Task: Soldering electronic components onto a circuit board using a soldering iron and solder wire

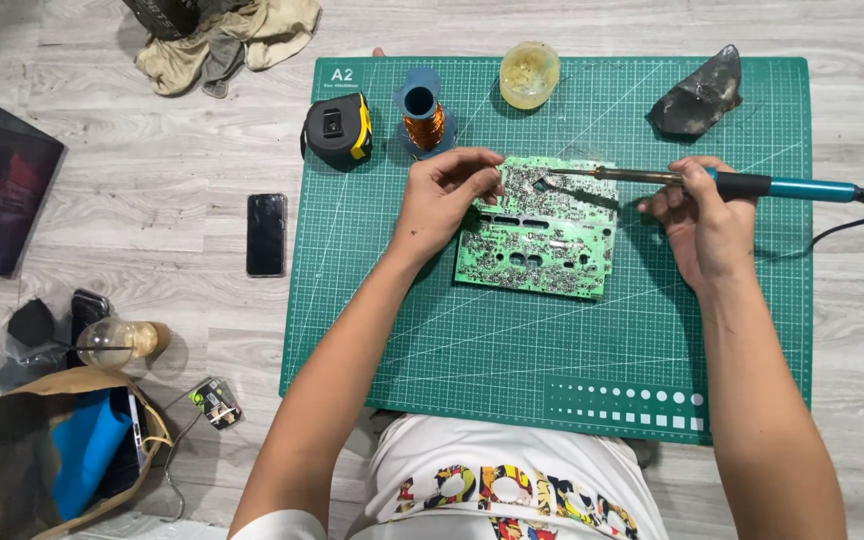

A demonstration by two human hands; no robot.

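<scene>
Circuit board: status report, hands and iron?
Left hand steadies board at top left corner. Right hand grips soldering iron, tip on board. Nothing in the way.

Looking down at a green cutting mat [552, 370] on a grey wood floor. Left hand [442, 200] pinching the top edge of a green circuit board [537, 240], right hand [702, 215] gripping a blue-handled soldering iron [752, 184], tip on the board's upper part. Tape measure [337, 130], copper wire spool [422, 115], yellowish jar [529, 75] along the top. Phone [266, 234] just off the mat.
</scene>
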